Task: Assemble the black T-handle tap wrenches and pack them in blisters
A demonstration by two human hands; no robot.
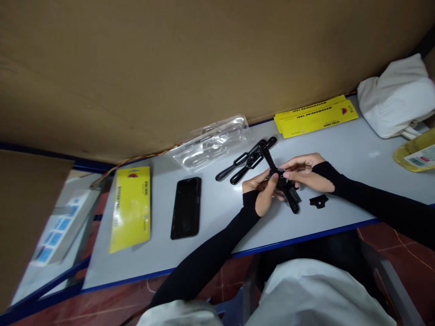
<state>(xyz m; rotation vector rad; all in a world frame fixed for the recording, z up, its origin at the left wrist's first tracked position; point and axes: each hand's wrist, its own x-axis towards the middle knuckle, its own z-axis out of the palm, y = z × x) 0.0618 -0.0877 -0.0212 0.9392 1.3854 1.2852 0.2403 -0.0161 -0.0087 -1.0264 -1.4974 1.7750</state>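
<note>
Both my hands are on a black spokeshave (291,199), held just above the table with its two handles pointing away from and toward me. My left hand (261,192) grips its middle, thumb on top. The fingers of my right hand (306,172) pinch at the centre of the tool; any small part between them is too small to make out. A flat black plate with a hole (318,201) lies on the table below my right hand. Beyond my left hand lie more black spokeshaves (226,172), side by side.
A clear plastic blister pack (210,145) lies at the back by the cardboard wall (204,68). Yellow cards (316,118) are stacked at back right, near a white cloth (396,97) and a yellow bottle (416,151). A phone (186,208) and another yellow card (132,208) lie left.
</note>
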